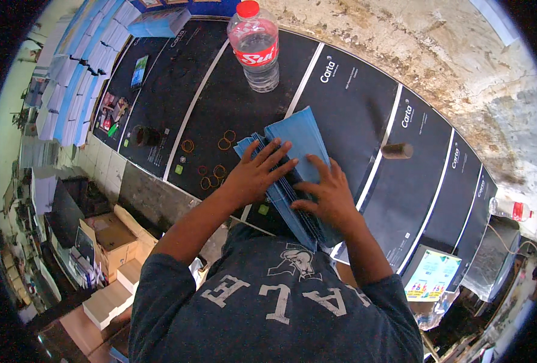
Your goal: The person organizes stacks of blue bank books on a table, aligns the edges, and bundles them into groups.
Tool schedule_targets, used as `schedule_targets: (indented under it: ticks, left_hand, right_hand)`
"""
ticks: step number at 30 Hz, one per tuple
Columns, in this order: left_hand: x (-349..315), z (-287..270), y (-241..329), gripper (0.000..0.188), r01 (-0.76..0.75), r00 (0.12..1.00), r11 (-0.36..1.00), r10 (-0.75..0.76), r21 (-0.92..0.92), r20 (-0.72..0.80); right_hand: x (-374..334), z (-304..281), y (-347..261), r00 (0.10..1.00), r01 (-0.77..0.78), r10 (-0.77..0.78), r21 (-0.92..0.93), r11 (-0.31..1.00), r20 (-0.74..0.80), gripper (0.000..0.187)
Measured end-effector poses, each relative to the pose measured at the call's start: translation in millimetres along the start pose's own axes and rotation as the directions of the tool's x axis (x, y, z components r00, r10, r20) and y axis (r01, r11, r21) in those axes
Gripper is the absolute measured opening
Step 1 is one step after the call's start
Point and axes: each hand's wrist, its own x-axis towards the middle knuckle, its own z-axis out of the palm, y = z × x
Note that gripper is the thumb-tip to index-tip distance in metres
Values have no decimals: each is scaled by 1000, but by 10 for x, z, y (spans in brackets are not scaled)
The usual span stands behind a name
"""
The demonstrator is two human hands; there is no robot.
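Black-sheeted worktable (pixel 353 109); thick, fanned bundle of folded blue paper (pixel 297 130) across its near edge. Left hand (pixel 251 175) and right hand (pixel 330 196) rest on it, fingers spread, unclenched. Likely light, slippery, easily creased; best gripped broadly along both sides.

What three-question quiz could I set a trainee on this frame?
1. Fill in: the left hand and right hand both touch the ____ papers.
2. True or false: the rubber bands lie on the table to the left of those papers.
3. The large bottle beyond the papers has which cap? A) green B) red C) white

Key: 1. blue; 2. true; 3. B
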Motion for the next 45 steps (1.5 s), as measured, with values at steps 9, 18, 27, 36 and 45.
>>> schedule_targets:
  ticks: [9,18,27,36,45]
  left_hand:
    - [-61,101,5,88,1,1000,999,-1,54,-7]
    - [1,31,-42,90,-13,1000,999,14,38,-25]
    - [-44,80,-55,80,16,999,1000,-16,0,-35]
    - [-36,-20,72,94,-26,1000,1000,25,-10,-16]
    - [136,183,-91,77,-84,988,995,90,58,-123]
  right_hand:
    - [-69,103,179,999,31,-31,-1,1000,-21,41]
    - [-7,45,-80,998,-41,38,-58,998,-40,52]
    - [2,83,-55,1000,-18,18,-71,997,3,55]
    - [-63,61,31,1000,-17,19,-88,996,24,51]
    - [134,369,-202,926,-258,214,-107,960,-311,102]
